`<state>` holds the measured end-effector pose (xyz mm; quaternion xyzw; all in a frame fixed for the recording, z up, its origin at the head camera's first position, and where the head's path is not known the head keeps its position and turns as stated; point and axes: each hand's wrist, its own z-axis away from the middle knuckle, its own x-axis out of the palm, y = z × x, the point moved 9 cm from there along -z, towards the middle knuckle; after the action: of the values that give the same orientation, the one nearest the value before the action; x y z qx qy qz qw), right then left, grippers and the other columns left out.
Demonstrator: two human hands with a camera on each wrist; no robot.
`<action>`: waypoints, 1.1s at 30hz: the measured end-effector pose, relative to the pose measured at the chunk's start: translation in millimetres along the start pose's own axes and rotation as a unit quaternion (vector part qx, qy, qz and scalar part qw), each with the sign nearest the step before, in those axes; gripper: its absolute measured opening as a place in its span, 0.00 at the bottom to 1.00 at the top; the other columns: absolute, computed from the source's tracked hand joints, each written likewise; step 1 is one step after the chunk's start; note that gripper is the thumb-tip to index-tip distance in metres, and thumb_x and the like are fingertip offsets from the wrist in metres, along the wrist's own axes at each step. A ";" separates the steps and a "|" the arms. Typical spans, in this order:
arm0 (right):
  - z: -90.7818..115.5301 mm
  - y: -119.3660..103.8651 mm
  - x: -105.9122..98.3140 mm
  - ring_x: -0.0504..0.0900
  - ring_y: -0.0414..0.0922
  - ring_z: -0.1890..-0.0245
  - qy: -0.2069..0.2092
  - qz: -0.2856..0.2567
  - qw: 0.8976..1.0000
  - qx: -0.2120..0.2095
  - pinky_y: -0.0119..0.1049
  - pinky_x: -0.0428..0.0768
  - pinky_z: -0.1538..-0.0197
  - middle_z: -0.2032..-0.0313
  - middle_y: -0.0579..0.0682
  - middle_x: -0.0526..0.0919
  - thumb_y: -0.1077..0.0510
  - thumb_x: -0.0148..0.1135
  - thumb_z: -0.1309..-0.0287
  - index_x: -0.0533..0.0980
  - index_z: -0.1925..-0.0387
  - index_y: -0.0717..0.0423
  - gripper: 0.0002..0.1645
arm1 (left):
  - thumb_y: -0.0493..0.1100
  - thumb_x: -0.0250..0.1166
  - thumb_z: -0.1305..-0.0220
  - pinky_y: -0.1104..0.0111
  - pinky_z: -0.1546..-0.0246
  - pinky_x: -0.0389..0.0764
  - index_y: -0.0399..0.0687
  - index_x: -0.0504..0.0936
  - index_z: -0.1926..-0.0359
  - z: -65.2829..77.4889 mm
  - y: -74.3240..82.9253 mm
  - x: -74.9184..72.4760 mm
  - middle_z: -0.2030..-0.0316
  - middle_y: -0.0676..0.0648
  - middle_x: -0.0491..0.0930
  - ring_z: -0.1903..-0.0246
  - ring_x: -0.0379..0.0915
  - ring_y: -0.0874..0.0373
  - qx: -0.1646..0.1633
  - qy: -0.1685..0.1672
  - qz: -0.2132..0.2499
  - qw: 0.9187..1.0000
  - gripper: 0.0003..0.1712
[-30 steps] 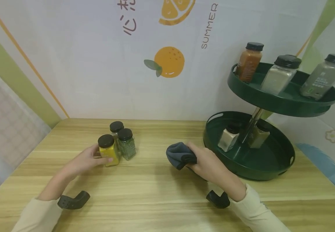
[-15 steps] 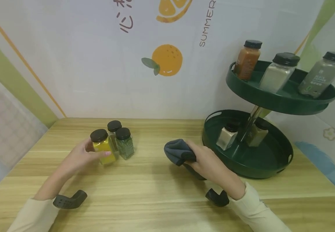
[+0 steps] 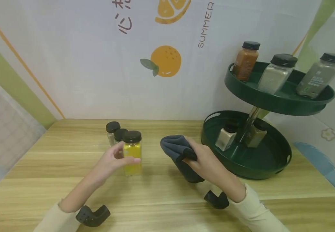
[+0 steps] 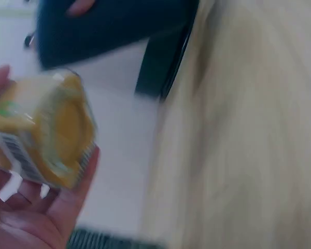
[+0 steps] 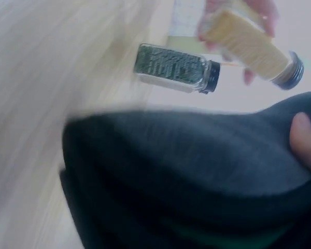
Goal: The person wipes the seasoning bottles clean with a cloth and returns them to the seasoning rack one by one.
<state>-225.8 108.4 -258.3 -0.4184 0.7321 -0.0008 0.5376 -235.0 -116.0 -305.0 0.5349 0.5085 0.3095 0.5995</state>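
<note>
My left hand (image 3: 107, 164) grips a square spice jar (image 3: 132, 151) with yellow contents and a black lid, raised off the table. In the left wrist view the jar's base (image 4: 70, 129) faces the camera, with a barcode on its side. My right hand (image 3: 206, 161) holds a folded dark blue-grey cloth (image 3: 174, 145) with black edging, which hangs down to the right of the jar. Partly hidden behind my left hand stand two more black-lidded jars; in the right wrist view one, a jar of green flakes (image 5: 171, 66), shows plainly.
A dark green two-tier round stand (image 3: 280, 102) stands at the right. Its upper tier bears an orange-brown jar (image 3: 245, 62), a pale jar (image 3: 276, 77) and a grey pepper jar (image 3: 318, 79). Two smaller jars sit in the lower tier (image 3: 257, 172). A printed cloth backdrop hangs behind the table.
My left hand has lifted the yellow spice jar away from the other two jars and carried it right, toward the cloth. My right hand stays nearly in place, with more of the cloth hanging down.
</note>
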 end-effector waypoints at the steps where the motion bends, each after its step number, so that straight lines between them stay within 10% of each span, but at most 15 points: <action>1: -0.3 -2.7 -2.7 0.80 0.50 0.50 0.008 -0.001 1.000 -0.008 0.44 0.79 0.51 0.50 0.56 0.80 0.63 0.65 0.47 0.67 0.42 0.58 0.30 | 0.45 0.66 0.45 0.62 0.57 0.77 0.43 0.69 0.44 -1.1 -1.0 9.1 0.57 0.45 0.78 0.58 0.76 0.55 -0.007 -0.009 0.002 1.000 0.28; 12: -1.7 -20.4 -19.0 0.80 0.44 0.52 0.033 -0.017 0.996 -0.080 0.42 0.78 0.50 0.50 0.48 0.80 0.75 0.57 0.51 0.71 0.45 0.50 0.32 | 0.48 0.70 0.49 0.64 0.56 0.78 0.51 0.73 0.46 -19.4 -11.7 68.4 0.57 0.47 0.81 0.57 0.77 0.56 -0.003 -0.087 -0.021 0.996 0.29; 27: 6.3 -35.5 -4.2 0.73 0.46 0.44 -0.035 0.035 0.991 -0.121 0.48 0.74 0.47 0.45 0.44 0.75 0.84 0.51 0.72 0.75 0.48 0.40 0.48 | 0.46 0.71 0.50 0.60 0.50 0.72 0.51 0.73 0.45 -20.8 -17.5 90.9 0.58 0.51 0.81 0.55 0.75 0.57 0.032 -0.122 -0.047 0.991 0.30; 33: 5.7 -38.2 -2.3 0.74 0.46 0.45 -0.039 0.045 0.989 -0.132 0.49 0.74 0.48 0.47 0.44 0.76 0.80 0.60 0.65 0.76 0.51 0.39 0.42 | 0.50 0.71 0.51 0.60 0.54 0.72 0.59 0.72 0.48 -21.1 -13.2 87.4 0.59 0.56 0.79 0.58 0.73 0.59 0.046 -0.108 -0.112 0.987 0.28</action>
<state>-197.8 87.6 -241.7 -0.4521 0.7222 0.1361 0.5054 -231.6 -32.2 -340.1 0.5322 0.5113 0.1571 0.6563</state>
